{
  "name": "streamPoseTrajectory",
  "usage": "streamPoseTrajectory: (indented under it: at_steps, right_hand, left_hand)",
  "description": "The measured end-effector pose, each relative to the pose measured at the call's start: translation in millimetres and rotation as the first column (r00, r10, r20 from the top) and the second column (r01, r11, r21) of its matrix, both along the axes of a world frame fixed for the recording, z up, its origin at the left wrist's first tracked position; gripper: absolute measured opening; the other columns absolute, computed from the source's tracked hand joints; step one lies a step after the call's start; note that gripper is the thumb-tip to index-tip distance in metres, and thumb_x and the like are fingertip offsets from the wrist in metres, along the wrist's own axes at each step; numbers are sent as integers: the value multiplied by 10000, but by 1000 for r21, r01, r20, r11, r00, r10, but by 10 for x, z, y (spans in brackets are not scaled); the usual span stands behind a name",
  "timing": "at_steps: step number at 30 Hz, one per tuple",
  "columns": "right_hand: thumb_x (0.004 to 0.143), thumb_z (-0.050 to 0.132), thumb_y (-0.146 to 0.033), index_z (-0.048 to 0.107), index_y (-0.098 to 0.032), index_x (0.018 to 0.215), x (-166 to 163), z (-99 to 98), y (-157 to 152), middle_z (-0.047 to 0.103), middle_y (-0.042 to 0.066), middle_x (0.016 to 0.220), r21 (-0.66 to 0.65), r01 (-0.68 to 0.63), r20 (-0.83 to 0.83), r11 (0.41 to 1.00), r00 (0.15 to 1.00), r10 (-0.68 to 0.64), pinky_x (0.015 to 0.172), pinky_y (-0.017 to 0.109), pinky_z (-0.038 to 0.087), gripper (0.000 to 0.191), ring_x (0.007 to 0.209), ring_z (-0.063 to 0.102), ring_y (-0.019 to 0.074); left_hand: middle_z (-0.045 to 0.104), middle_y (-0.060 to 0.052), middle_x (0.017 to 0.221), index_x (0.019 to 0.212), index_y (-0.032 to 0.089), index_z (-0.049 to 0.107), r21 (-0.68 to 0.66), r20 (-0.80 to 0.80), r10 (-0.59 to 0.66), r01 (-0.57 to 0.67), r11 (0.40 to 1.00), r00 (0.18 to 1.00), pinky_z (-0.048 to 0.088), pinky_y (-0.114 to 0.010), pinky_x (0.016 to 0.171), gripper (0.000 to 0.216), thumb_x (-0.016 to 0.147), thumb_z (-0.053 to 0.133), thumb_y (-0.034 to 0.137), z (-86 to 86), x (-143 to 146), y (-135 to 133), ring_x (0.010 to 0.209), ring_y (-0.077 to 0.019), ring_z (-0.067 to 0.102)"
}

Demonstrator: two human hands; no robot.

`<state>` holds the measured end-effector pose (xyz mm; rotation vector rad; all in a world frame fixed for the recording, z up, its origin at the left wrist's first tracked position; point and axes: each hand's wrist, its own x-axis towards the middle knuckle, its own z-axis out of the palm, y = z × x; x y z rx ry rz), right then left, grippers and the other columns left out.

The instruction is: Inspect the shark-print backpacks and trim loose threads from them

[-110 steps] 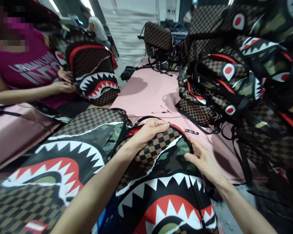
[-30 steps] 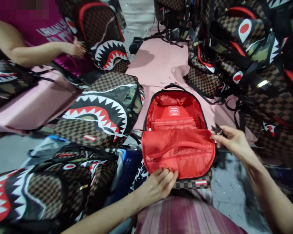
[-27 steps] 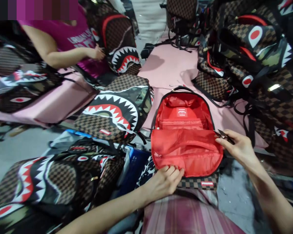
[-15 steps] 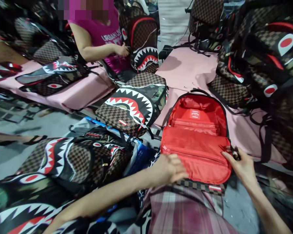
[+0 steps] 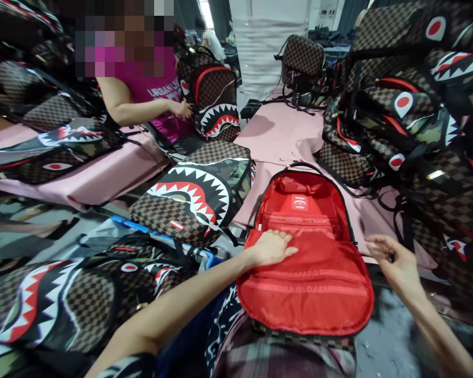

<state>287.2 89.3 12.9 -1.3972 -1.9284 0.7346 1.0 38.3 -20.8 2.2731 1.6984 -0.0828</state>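
While lying spread open at lower center of the frame, showing red lining (image 5: 327, 215) throughout: a checkered backpack (image 5: 327, 262), with its far half on the pink surface (image 5: 281, 121) and its front flap (image 5: 307, 310) folded down toward the bottom edge, over plaid fabric (image 5: 276, 354). Inside the far half, a pale-printed label (image 5: 299, 203); above that, a black carry handle (image 5: 309, 166).

Pressed flat on the left part of the lining, fingers stretched, gripping nothing: the left hand (image 5: 274, 247). Just beside the backpack's right edge, apart from it: the right hand (image 5: 396, 262), thumb and forefinger extended, remaining fingers curled around a small dark object (image 5: 391, 257), too hidden to identify.

Just left of the open backpack, near mid-frame, lying closed: a checkered-and-camouflage shark-mouth backpack (image 5: 199, 191). At lower left, more shark-mouth backpacks (image 5: 90, 294), next to a blue rim (image 5: 142, 227). Along the right side, a tall heap of similar backpacks (image 5: 398, 115). At upper left, a co-worker in a magenta top (image 5: 142, 100), with one hand (image 5: 182, 108) against an upright shark-mouth backpack (image 5: 216, 102). At top center, a white stack (image 5: 274, 60).
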Motion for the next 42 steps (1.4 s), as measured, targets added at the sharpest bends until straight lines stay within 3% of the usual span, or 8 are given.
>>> streamPoseTrajectory:
  at_steps: [3, 6, 10, 14, 23, 32, 36, 42]
  right_hand:
    - [886, 397, -414, 618, -201, 978, -408, 329, 389, 664, 25, 856, -59, -341, 178, 938, 921, 346, 644, 237, 439, 320, 701, 600, 157]
    - [876, 408, -258, 583, -201, 1115, -1129, 233, 733, 623, 55, 1123, -109, -561, 410, 821, 727, 551, 807, 258, 421, 302, 977, 586, 200]
    - [858, 399, -190, 617, -183, 1059, -1802, -213, 883, 657, 84, 1052, -295, -591, 570, 751, 523, 634, 765, 244, 431, 296, 951, 607, 202]
    - [846, 442, -261, 633, -193, 1020, -1632, -508, 911, 675, 107, 980, -356, -526, 624, 772, 481, 615, 730, 290, 444, 268, 917, 624, 250]
    - [905, 356, -425, 595, -227, 1102, -1040, -787, 987, 658, 91, 1045, -437, -362, 648, 823, 508, 567, 764, 309, 448, 368, 980, 605, 246]
    - [917, 357, -395, 595, -214, 1089, -963, -795, 941, 671, 91, 990, -404, -377, 635, 834, 541, 552, 733, 297, 460, 345, 929, 622, 234]
    - [893, 446, -398, 639, -227, 995, -996, -625, 1184, 680, 43, 968, -354, -453, 601, 818, 560, 570, 752, 241, 458, 278, 898, 625, 187]
    - [942, 330, -283, 494, -107, 1252, -976, -209, 1864, 513, 144, 1281, -96, -417, 576, 904, 718, 392, 982, 348, 356, 392, 1164, 486, 239]
  left_hand:
    - [618, -114, 1077, 1152, 145, 530, 74, -50, -11, 14, 997, 999, 427, -407, 831, 499, 900, 297, 508, 32, 107, -149, 953, -263, 584]
    - [614, -107, 1063, 1159, 138, 523, 122, -62, -41, 48, 991, 997, 414, -408, 819, 508, 896, 307, 514, 99, 225, -188, 936, -260, 566]
    - [615, -100, 1026, 1160, 134, 521, 179, -64, -9, 21, 984, 998, 411, -392, 798, 512, 882, 345, 527, 91, 245, -243, 909, -251, 557]
    - [621, -92, 1013, 1163, 153, 524, 193, -19, 92, -87, 977, 996, 419, -378, 820, 483, 883, 370, 515, -56, 40, -307, 919, -229, 569]
    - [504, -123, 1287, 1150, 178, 531, 58, 10, 67, -68, 996, 998, 445, -363, 880, 479, 873, 378, 537, -439, -166, -14, 1030, -236, 580]
    - [476, -142, 1322, 1108, 149, 543, -25, 1, -25, 25, 999, 1000, 394, -423, 931, 452, 895, 345, 495, -448, 4, 116, 1074, -255, 556]
    - [497, -182, 1285, 1101, 134, 549, -17, -35, -20, 19, 1000, 999, 399, -429, 902, 466, 902, 322, 489, -485, 57, 125, 1077, -272, 554]
    - [519, -204, 1242, 1084, 118, 557, -6, -92, -27, 27, 1000, 995, 394, -418, 886, 459, 903, 335, 475, -512, 132, 154, 1037, -271, 572]
